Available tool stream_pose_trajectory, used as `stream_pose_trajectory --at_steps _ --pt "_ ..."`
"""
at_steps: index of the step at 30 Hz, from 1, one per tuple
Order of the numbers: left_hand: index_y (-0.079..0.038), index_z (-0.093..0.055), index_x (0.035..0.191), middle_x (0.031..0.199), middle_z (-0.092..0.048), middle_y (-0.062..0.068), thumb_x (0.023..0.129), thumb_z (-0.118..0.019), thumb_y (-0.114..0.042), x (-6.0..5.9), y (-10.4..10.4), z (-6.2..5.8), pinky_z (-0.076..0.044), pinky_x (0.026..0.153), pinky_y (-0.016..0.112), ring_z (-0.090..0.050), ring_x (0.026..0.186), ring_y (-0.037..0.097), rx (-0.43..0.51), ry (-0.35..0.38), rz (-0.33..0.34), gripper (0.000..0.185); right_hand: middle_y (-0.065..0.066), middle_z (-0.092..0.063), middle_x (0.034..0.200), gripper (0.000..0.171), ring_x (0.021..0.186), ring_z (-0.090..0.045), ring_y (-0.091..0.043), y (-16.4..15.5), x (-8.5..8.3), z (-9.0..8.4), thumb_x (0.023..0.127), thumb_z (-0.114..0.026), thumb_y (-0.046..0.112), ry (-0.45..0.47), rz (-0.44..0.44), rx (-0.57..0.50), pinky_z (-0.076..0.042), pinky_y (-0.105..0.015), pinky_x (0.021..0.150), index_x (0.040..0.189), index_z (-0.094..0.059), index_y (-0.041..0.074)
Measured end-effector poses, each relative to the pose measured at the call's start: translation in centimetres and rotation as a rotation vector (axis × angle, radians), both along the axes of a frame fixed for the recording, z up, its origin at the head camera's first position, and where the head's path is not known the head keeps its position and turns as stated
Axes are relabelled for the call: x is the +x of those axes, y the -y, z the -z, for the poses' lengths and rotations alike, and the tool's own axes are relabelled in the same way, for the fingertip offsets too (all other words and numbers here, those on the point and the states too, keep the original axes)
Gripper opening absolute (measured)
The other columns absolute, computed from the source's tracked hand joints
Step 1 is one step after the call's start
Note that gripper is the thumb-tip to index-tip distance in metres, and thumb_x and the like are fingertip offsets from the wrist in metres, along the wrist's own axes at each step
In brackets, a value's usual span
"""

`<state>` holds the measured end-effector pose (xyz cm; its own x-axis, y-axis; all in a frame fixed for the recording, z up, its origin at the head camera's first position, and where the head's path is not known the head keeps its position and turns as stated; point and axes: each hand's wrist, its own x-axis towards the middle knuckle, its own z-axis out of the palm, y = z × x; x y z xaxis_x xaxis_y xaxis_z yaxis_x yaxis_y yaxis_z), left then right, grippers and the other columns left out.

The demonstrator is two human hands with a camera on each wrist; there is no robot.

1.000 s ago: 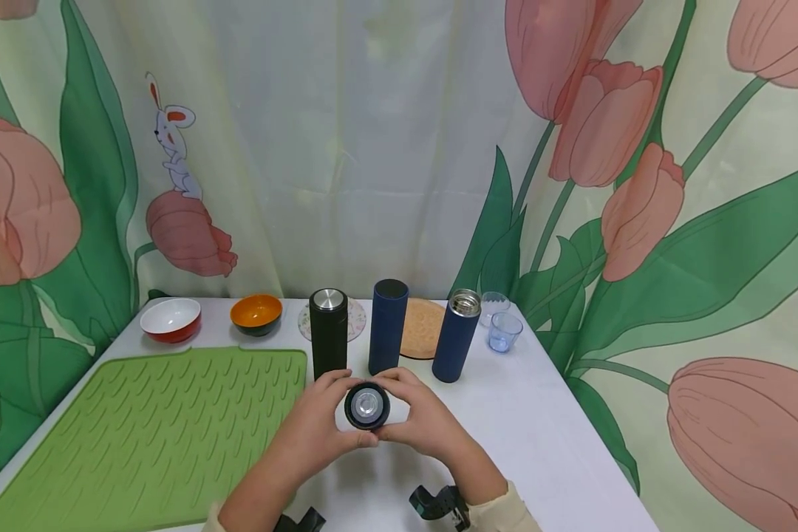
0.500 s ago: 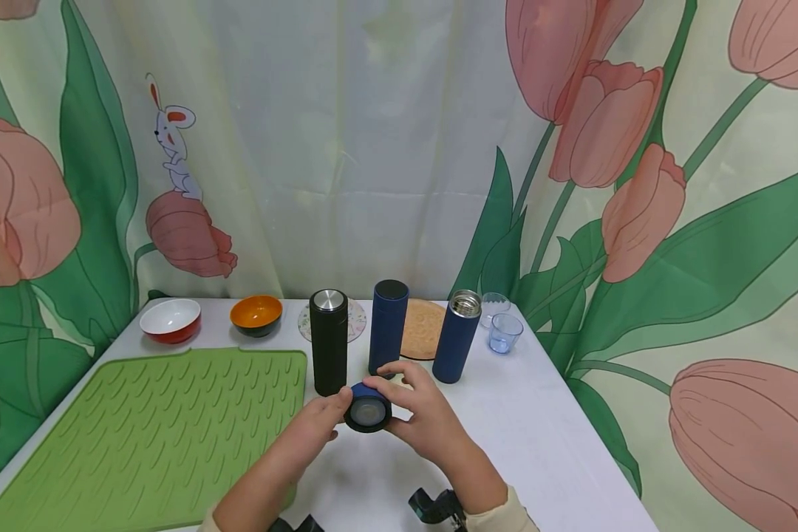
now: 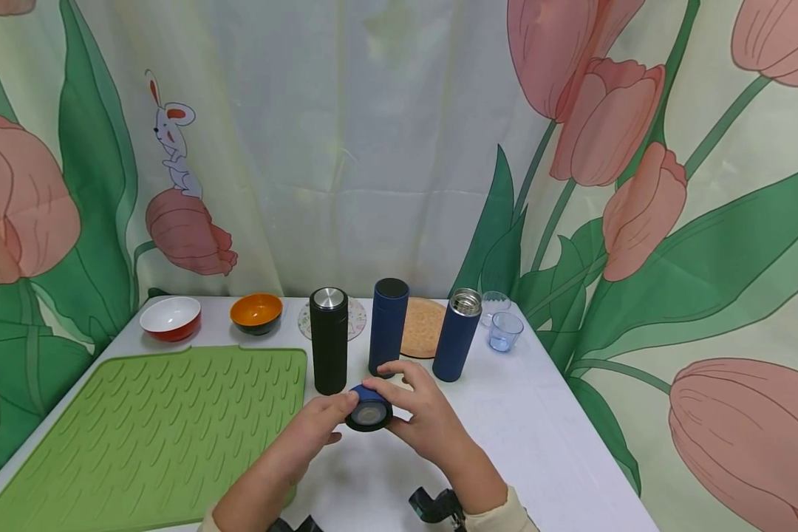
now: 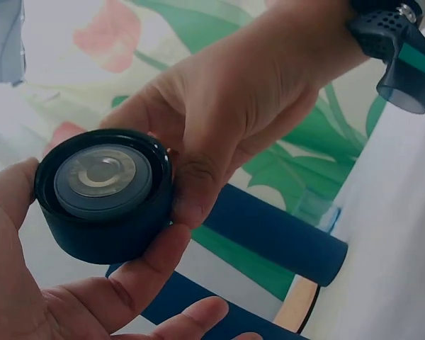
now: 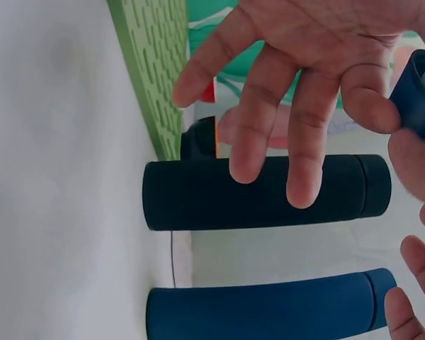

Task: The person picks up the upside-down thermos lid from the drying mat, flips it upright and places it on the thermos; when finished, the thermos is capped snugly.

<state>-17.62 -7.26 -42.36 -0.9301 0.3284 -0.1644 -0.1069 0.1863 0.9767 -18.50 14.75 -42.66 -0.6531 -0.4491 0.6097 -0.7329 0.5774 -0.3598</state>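
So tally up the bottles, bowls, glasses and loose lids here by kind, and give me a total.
Bottles: 3 (black bottle, capped blue bottle, open blue bottle)
Bowls: 2 (red bowl, orange bowl)
Glasses: 2 (front glass, back glass)
Loose lids: 1 (blue lid)
Total: 8

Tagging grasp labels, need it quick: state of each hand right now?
Left hand: holding the blue lid, pinched by its side.
Right hand: holding the same lid, from the opposite side.
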Motion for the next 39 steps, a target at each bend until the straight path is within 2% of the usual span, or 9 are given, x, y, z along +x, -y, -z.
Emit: stream_pose_trajectory --at_steps 5,10,12,14,18,25,35,37,39 --pt "0.001 -0.069 0.134 0.147 -0.062 0.018 0.102 -0.067 -0.042 0.1 -0.2 0.0 -0.050 0.110 0.064 -0.058 0.133 0.039 0.024 -0.072 -0.083 0.054 0.000 -0.060 0.147 0.075 0.140 -0.055 -0.023 0.1 -0.1 -0.1 0.086 -0.087 0.003 0.131 0.084 -0.034 -0.058 -0.048 0.107 0.149 -0.062 0.036" --pt "-0.006 -0.075 0.125 0.158 -0.053 0.012 0.090 -0.083 -0.037 0.2 -0.3 0.2 -0.051 0.110 0.063 -0.055 0.141 0.042 -0.057 -0.244 -0.206 0.048 0.002 -0.063 0.142 0.049 0.134 -0.059 -0.021 -0.3 -0.4 0.0 0.101 -0.072 0.011 0.364 0.179 -0.260 -0.055 -0.053 0.109 0.146 -0.066 0.030" --pt "-0.009 -0.074 0.128 0.160 -0.052 0.010 0.087 -0.087 -0.037 0.3 -0.3 0.2 -0.046 0.114 0.067 -0.051 0.145 0.040 -0.093 -0.293 -0.237 0.052 0.001 -0.064 0.140 0.038 0.132 -0.060 -0.024 -0.5 -0.4 0.0 0.103 -0.069 0.021 0.444 0.166 -0.340 -0.054 -0.055 0.108 0.141 -0.069 0.025" --pt "-0.011 -0.073 0.131 0.160 -0.052 0.009 0.084 -0.090 -0.037 0.3 -0.3 0.3 -0.041 0.116 0.071 -0.049 0.147 0.038 -0.123 -0.334 -0.253 0.056 0.001 -0.063 0.142 0.038 0.133 -0.059 -0.024 -0.6 -0.4 -0.1 0.103 -0.070 0.031 0.522 0.126 -0.368 -0.053 -0.054 0.108 0.140 -0.069 0.024" --pt "-0.017 -0.073 0.131 0.161 -0.051 0.006 0.081 -0.092 -0.038 0.3 -0.4 0.5 -0.038 0.117 0.074 -0.045 0.150 0.037 -0.139 -0.375 -0.233 0.058 0.006 -0.060 0.146 0.051 0.139 -0.055 -0.020 -0.6 -0.4 -0.3 0.095 -0.079 0.044 0.625 0.028 -0.308 -0.050 -0.050 0.111 0.142 -0.068 0.029" --pt "-0.019 -0.072 0.134 0.160 -0.052 0.001 0.078 -0.094 -0.043 0.5 -0.8 0.4 -0.039 0.117 0.073 -0.045 0.152 0.038 -0.167 -0.387 -0.183 0.065 0.008 -0.061 0.143 0.054 0.139 -0.052 -0.020 -0.9 -0.3 -0.2 0.088 -0.086 0.044 0.622 -0.058 -0.291 -0.047 -0.051 0.112 0.138 -0.073 0.026" --pt "-0.022 -0.075 0.131 0.158 -0.054 0.002 0.074 -0.097 -0.044 0.5 -1.0 0.6 -0.042 0.116 0.071 -0.047 0.149 0.037 -0.168 -0.427 -0.173 0.065 0.007 -0.061 0.144 0.054 0.139 -0.051 -0.018 -1.4 -0.2 -0.4 0.090 -0.082 0.046 0.638 -0.094 -0.279 -0.047 -0.047 0.111 0.140 -0.071 0.027" --pt "-0.022 -0.075 0.129 0.156 -0.056 0.001 0.074 -0.097 -0.044 0.5 -1.0 0.7 -0.042 0.115 0.070 -0.049 0.148 0.036 -0.171 -0.431 -0.180 0.063 0.004 -0.063 0.142 0.044 0.135 -0.054 -0.018 -2.0 -0.4 -0.6 0.097 -0.078 0.038 0.585 -0.060 -0.306 -0.050 -0.043 0.108 0.138 -0.073 0.022" --pt "-0.022 -0.075 0.127 0.155 -0.057 0.000 0.074 -0.097 -0.044 0.5 -1.1 0.8 -0.042 0.116 0.070 -0.050 0.147 0.035 -0.167 -0.434 -0.187 0.061 -0.002 -0.067 0.138 0.035 0.131 -0.057 -0.018 -3.0 -0.9 -0.9 0.102 -0.072 0.027 0.507 0.040 -0.415 -0.052 -0.037 0.105 0.135 -0.074 0.015"
